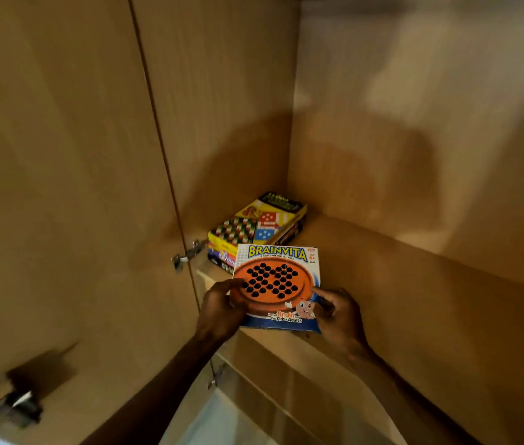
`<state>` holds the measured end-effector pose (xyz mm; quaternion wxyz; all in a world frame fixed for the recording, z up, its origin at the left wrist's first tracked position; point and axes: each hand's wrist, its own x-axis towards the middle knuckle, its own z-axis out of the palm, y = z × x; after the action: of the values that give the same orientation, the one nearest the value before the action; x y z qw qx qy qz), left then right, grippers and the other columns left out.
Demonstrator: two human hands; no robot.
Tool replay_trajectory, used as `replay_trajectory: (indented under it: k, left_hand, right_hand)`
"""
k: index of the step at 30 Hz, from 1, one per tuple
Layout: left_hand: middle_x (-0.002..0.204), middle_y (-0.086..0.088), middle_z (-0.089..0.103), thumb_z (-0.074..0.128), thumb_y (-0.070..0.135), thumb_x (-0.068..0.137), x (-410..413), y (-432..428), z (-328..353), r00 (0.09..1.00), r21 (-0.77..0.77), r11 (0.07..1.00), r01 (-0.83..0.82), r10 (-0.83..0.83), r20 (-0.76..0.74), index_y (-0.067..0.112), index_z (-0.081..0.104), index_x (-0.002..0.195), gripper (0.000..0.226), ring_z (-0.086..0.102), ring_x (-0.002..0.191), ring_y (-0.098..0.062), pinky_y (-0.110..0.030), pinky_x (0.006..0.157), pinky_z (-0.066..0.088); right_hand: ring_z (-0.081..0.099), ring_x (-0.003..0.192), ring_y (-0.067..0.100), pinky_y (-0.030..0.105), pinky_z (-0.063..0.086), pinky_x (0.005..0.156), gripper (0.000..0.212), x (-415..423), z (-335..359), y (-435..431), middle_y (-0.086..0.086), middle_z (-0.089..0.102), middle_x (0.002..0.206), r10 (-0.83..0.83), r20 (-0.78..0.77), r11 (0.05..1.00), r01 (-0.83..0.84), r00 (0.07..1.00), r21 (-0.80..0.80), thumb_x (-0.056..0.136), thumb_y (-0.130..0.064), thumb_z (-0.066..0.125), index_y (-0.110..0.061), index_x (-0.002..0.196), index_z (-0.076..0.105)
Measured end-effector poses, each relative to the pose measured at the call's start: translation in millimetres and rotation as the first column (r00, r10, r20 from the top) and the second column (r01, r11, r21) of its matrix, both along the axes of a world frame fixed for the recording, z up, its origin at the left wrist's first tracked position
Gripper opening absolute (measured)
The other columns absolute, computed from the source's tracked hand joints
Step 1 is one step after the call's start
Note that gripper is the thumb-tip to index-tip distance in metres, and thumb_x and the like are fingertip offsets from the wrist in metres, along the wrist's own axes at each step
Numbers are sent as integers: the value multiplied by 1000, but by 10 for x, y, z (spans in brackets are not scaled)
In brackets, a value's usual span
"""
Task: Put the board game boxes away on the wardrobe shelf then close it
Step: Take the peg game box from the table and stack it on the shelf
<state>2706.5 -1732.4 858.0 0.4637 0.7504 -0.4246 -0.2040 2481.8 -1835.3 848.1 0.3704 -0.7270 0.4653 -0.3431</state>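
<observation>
Hands are seen at the front edge of the light wooden wardrobe shelf (398, 277), both closed on one flat square cardboard Brainvita box (278, 289) with an orange round peg board printed on it. The left hand (220, 311) is curled around the box's near left edge, thumb laid on the printed lid; the right hand (339, 316) grips the near right corner. The box is held over the shelf front (whether it rests on the wood cannot be told). Just behind it, a stack of colourful rectangular board game boxes (256, 229) is set in the back left corner. The wooden wardrobe door (61, 187) stands open at left, with a metal hinge (188, 253) beside the stack.
</observation>
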Motion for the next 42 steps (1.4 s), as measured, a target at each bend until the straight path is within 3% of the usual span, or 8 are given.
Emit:
replay_trajectory:
  k: [6, 12, 16, 21, 25, 33, 39, 42]
  left_hand:
    - [105, 27, 70, 90, 61, 31, 440, -764, 288, 967, -65, 965, 255, -255, 7, 23, 62, 107, 89, 61, 100, 16, -13, 84, 53]
    - [109, -5, 68, 85, 29, 59, 915, -1386, 391, 948, 143, 945, 295, -308, 78, 28, 69, 107, 50, 63, 111, -32, -37, 97, 52]
    - [104, 8, 70, 88, 34, 63, 1166, -1612, 325, 899, 129, 961, 244, -274, 340, 26, 74, 100, 40, 67, 97, -13, -27, 81, 57]
    - [119, 9, 67, 75, 35, 74, 1174, -1653, 255, 836, 150, 984, 99, -164, 523, 32, 68, 110, 36, 63, 105, -13, -38, 84, 57]
    - [124, 8, 64, 69, 22, 85, 1171, -1687, 213, 848, 131, 984, 120, -170, 501, 35, 58, 119, 38, 67, 98, -9, -35, 82, 60]
    - [135, 12, 52, 57, 12, 91, 1198, -1643, 291, 898, 112, 967, 230, -255, 357, 40, 52, 131, 49, 58, 113, -9, -24, 80, 56]
    - [110, 10, 66, 66, 18, 91, 815, -1145, 175, 991, -64, 996, -55, 63, 119, 19, 68, 119, 28, 61, 101, -10, -21, 78, 48]
    - [113, 8, 68, 69, 15, 89, 583, -759, 17, 988, -72, 987, -146, 141, -66, 23, 69, 115, 28, 62, 102, -9, -30, 85, 50]
  right_hand:
    - [63, 100, 18, 29, 58, 77, 24, 512, 95, -810, -3, 54, 105, -28, -18, 999, 28, 999, -40, 91, -12, 60, -16, 113, 70]
    - [63, 102, 17, 32, 60, 81, 23, 862, 5, -1216, 1, 59, 109, 17, 3, 999, -16, 1000, -39, 90, -13, 64, -19, 110, 70]
    - [62, 97, 11, 7, 48, 80, 22, 1076, 56, -1376, 1, 59, 108, 60, 25, 986, -56, 998, -157, 85, -7, 68, -16, 104, 73]
    - [57, 116, 12, 21, 53, 91, 31, 1296, 39, -1400, -2, 52, 127, 208, -1, 968, -206, 978, -146, 84, -9, 68, -19, 113, 70]
    - [43, 134, 17, 32, 49, 102, 39, 1372, 28, -1427, 1, 41, 146, 252, -151, 954, -272, 956, -127, 85, -18, 68, -20, 124, 64]
    - [30, 141, 13, 7, 34, 95, 51, 1359, 134, -1380, -3, 29, 153, 337, -197, 932, -356, 921, -70, 86, -20, 70, -18, 134, 54]
    - [51, 118, 6, 21, 50, 91, 41, 1140, 184, -1109, -3, 52, 131, 293, 7, 956, -293, 956, -9, 87, -20, 67, -20, 127, 60]
    - [58, 102, -1, 12, 50, 77, 37, 1042, 121, -843, -8, 60, 118, 283, 77, 956, -287, 956, 53, 87, -20, 67, -23, 123, 63]
